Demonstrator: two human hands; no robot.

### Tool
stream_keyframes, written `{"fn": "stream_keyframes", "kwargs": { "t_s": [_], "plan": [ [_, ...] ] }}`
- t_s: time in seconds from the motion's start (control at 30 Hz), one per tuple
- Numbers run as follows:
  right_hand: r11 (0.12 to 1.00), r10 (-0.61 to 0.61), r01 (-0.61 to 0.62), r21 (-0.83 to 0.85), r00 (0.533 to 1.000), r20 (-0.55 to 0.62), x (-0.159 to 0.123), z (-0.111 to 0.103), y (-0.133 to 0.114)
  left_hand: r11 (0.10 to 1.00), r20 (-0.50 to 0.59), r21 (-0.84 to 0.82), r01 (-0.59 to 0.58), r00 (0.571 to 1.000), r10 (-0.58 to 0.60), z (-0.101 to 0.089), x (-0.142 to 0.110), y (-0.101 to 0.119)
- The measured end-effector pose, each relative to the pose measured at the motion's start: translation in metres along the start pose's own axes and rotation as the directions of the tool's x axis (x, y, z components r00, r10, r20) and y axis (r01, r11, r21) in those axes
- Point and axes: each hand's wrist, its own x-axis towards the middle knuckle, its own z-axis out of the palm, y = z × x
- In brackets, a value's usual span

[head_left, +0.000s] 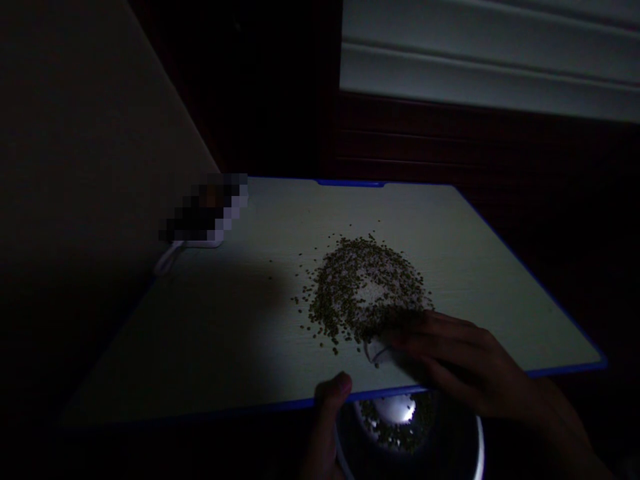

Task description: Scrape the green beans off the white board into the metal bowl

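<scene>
A heap of small green beans mixed with white grains point(363, 290) lies spread on a pale table with a blue rim point(240, 313). My right hand point(467, 363) rests flat at the near edge of the heap, fingers together, pressing on a small white card or scrap point(376, 350). My left hand point(327, 417) grips the rim of a shiny metal bowl point(450, 453) held just under the table's front edge, thumb up against the edge. Some beans point(395, 417) lie inside the bowl.
The room is very dark. A blurred dark object with a white cable point(167, 260) sits at the table's far left corner. A pale wall stands to the left, and dark wood panelling with a light strip behind.
</scene>
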Motion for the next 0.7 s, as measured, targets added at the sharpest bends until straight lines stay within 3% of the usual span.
{"fn": "stream_keyframes", "kwargs": {
  "t_s": [0.2,0.37,0.57,0.7],
  "plan": [
    [0.999,-0.017,0.017,0.029,1.000,0.012,0.001,-0.002,-0.001,0.992,-0.019,-0.050,0.115,0.993,-0.117,0.005,-0.005,-0.004],
    [0.999,-0.028,0.027,0.045,1.000,0.010,0.002,-0.002,-0.003,0.993,-0.165,-0.081,0.088,0.981,-0.101,0.012,-0.008,-0.006],
    [0.997,-0.038,0.036,0.067,0.999,0.035,0.000,-0.002,0.000,0.987,-0.092,-0.114,0.113,0.988,-0.124,0.010,-0.005,-0.007],
    [0.995,-0.062,0.058,0.086,0.997,0.038,0.001,-0.002,0.000,0.985,-0.153,-0.034,0.167,0.973,-0.170,0.006,-0.004,-0.006]
  ]
}}
